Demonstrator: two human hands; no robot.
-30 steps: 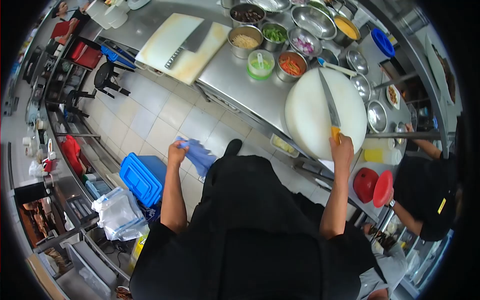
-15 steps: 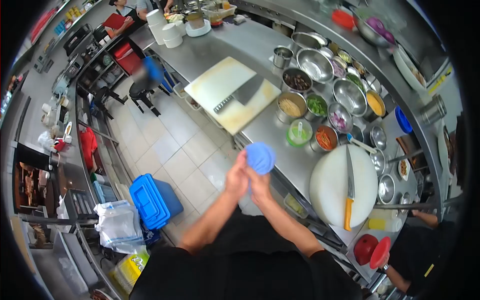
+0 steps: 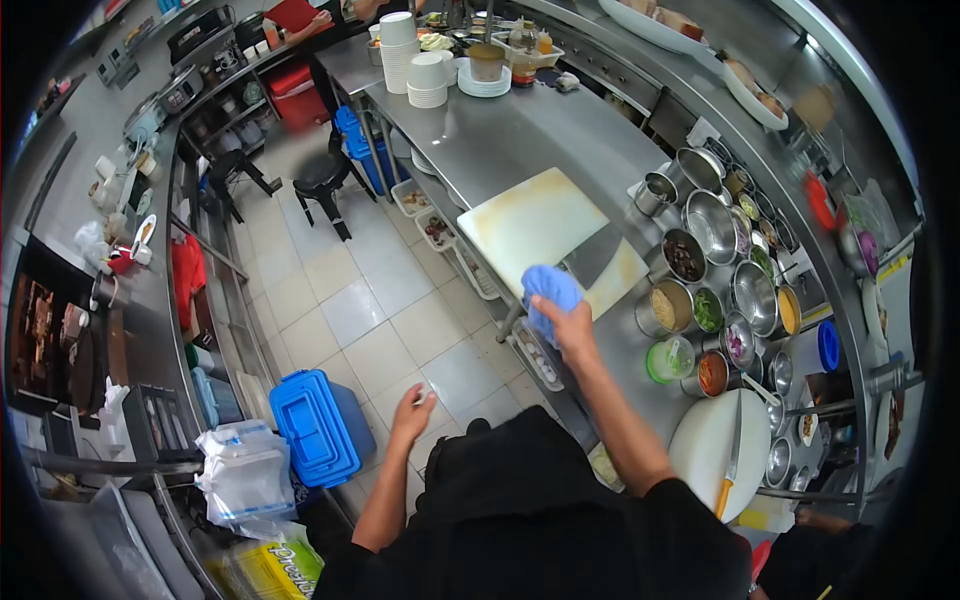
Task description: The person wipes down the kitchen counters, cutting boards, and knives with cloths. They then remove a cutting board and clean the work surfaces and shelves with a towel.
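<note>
While the right hand [image 3: 570, 326] grips cloth [image 3: 549, 291] partly hiding the cleaver [image 3: 594, 258], the left hand [image 3: 412, 411] hangs open.

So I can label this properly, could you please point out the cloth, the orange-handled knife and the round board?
Cloth [image 3: 556, 285], head view: its middle.
Knife [image 3: 723, 497], head view: its handle.
Round board [image 3: 700, 443], head view: bare top.

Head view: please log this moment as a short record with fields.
left hand: empty, above the floor
right hand: holds a blue cloth
cloth position: overlaps the near edge of the rectangular board; contact unclear
on that board: a cleaver, handle hidden
on the round board: an orange-handled knife
beside the round board: metal bowls
</note>
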